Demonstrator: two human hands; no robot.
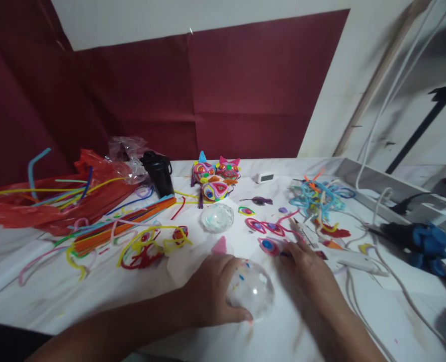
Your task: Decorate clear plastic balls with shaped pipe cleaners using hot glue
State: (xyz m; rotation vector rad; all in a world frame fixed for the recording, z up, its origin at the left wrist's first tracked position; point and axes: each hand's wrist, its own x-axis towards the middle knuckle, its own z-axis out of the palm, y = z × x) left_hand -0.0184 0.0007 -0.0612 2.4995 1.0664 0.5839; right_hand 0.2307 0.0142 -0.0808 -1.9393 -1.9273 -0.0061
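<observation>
Head view: gripping a clear, glossy plastic dome [256, 294] at lower centre with the left hand [215, 286]; poising the nearer right hand [310, 264], narrowly bunched, just right of a pink-rimmed, blue-centred, eye-shaped piece [268, 245], right of centre, pointing lengthwise toward it; leaving any pinch unclear.

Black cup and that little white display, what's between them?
Mainly three colorful crafts, clustered together, plus a yellow strand near the cup, in the head view.

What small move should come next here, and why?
I'd probably lift the blue-centred pink eye piece with the right hand, which is at that piece's edge, grip unclear, while the left hand holds the clear round piece.
</observation>
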